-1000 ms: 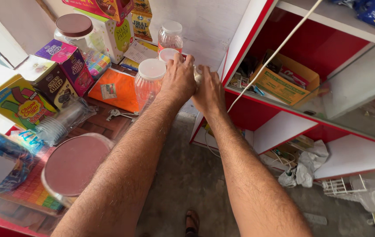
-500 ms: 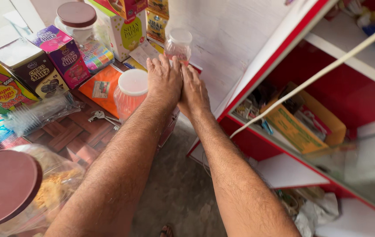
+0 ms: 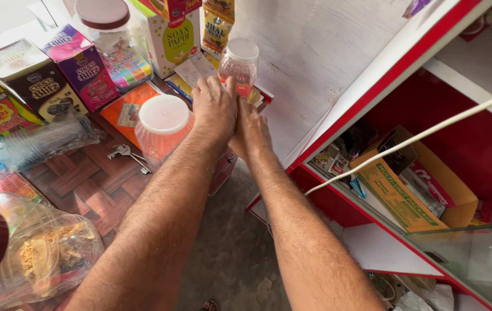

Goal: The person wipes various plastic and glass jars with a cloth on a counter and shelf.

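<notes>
A big clear jar [image 3: 33,253] with a maroon lid lay nearest on the wooden counter [image 3: 85,184], keys [image 3: 126,154] beyond it. Further on stood a white-lidded jar [image 3: 162,129], just left of the left hand [image 3: 216,106]. That hand lay flat, fingers together, pressed against the right hand [image 3: 252,129]. Both reached a small jar [image 3: 239,66] at the counter's far edge, fingertips touching its base; whether they gripped it was unclear.
</notes>
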